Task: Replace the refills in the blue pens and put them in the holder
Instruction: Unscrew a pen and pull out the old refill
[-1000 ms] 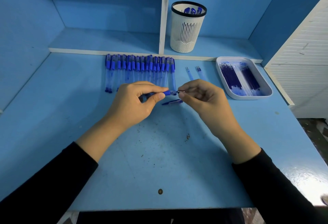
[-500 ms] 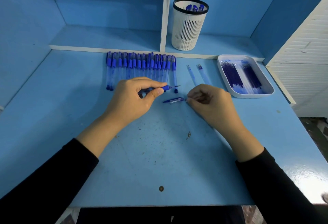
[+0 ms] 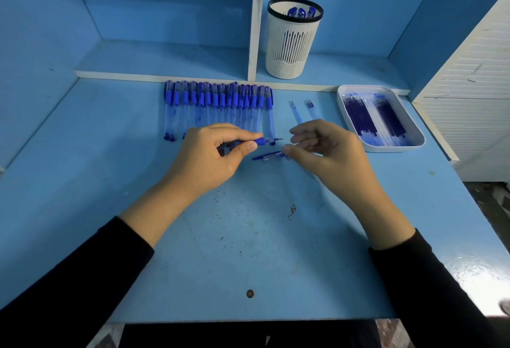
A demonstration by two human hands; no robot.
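Blue desk (image 3: 248, 251), head view. Centre of frame: the left hand (image 3: 209, 154) grips a pen (image 3: 262, 141) by its barrel between thumb and fingers, with the writing tip bare and pointing towards the right of the frame. Just below the tip, a loose cap (image 3: 269, 156) lies on the desk. The right hand (image 3: 325, 151) has loosely curled fingers, its thumb tip at the cap's right end; whether it pinches the cap or merely touches it cannot be told. Upper centre: a row of capped pens (image 3: 218, 105). To their right lie two loose refills (image 3: 295, 109), then a white tray (image 3: 397, 149) of refills. The white holder (image 3: 292, 44), on the shelf above, has a few pens in it. Risks, as judged: the cap may skid away under a poor pinch; a cap pushed on askew could bend the tip; the bare tip could ink the fingers. No brand, label or writing is legible.
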